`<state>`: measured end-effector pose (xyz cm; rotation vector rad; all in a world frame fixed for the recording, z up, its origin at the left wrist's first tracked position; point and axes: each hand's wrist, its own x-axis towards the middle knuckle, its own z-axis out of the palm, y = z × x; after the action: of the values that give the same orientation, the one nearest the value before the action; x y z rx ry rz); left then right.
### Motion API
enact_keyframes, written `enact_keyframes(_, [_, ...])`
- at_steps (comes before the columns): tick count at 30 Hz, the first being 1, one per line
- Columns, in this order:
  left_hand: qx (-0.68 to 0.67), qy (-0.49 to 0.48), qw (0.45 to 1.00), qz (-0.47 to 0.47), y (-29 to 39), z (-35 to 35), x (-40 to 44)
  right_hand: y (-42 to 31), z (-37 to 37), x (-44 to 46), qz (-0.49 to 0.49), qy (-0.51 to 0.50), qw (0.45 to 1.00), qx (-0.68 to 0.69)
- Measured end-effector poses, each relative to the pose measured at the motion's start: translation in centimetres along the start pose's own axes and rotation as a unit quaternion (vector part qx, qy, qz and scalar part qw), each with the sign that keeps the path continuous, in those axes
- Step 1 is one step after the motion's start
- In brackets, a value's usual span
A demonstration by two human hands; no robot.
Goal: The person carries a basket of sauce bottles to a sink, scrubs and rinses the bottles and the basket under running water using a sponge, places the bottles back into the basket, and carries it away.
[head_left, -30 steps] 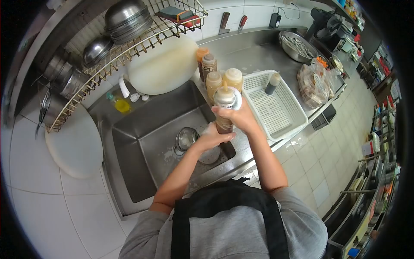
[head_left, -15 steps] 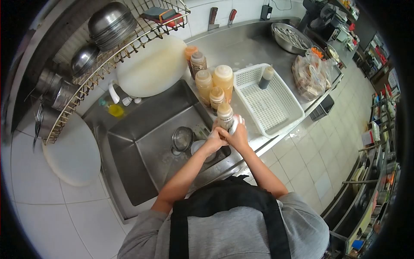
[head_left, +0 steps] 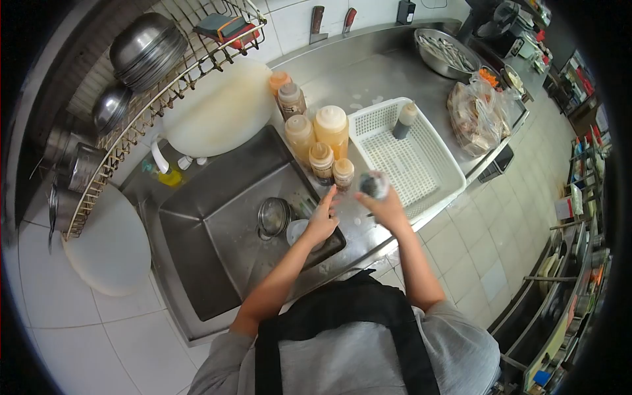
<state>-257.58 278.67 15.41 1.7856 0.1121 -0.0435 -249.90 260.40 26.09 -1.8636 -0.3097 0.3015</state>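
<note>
A small squeeze bottle (head_left: 343,174) with a pale cap stands at the front of a group of sauce bottles (head_left: 299,137) beside the sink. My left hand (head_left: 321,222) is just in front of it, fingers stretched out and apart, the fingertips close to its base; whether they touch it I cannot tell. To the right, my right hand (head_left: 390,212) is closed around a blurred dark-and-white object (head_left: 374,185), whose kind I cannot make out. That hand is beside the white plastic basket (head_left: 454,172), in which a small dark-filled bottle (head_left: 404,121) stands.
The steel sink (head_left: 197,263) holds a round metal strainer (head_left: 274,217) and a white dish (head_left: 297,232). Behind are a large white cutting board (head_left: 220,108) and a wire rack (head_left: 155,108) with steel bowls. A plastic bag (head_left: 475,117) and a metal bowl (head_left: 447,56) lie farther right.
My hands have come apart. The small bottle that was between them now stands by the other bottles. My right hand has moved right, with the dark-and-white object now showing in it.
</note>
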Motion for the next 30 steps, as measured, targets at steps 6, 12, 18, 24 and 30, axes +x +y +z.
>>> enact_keyframes(6, [0.011,-0.005,1.0,-0.027,-0.4,-0.1,-1.8,5.0,-7.5,13.3,-0.132,0.37,0.911,-0.124])
enact_keyframes(12, [0.043,0.038,0.998,0.0,2.5,0.3,-4.3,7.6,-4.8,22.4,-0.026,0.485,0.86,-0.158])
enact_keyframes(18, [0.006,0.051,0.996,0.07,4.7,0.0,-4.9,9.1,-6.4,22.9,-0.112,0.411,0.893,-0.143])
enact_keyframes(24, [0.031,0.151,0.971,0.183,10.0,2.4,-2.6,-5.2,-3.4,7.3,-0.191,0.247,0.948,-0.064])
enact_keyframes(30, [-0.004,0.234,0.962,0.14,7.4,5.1,0.2,-8.5,6.0,-2.2,-0.201,0.188,0.961,-0.028])
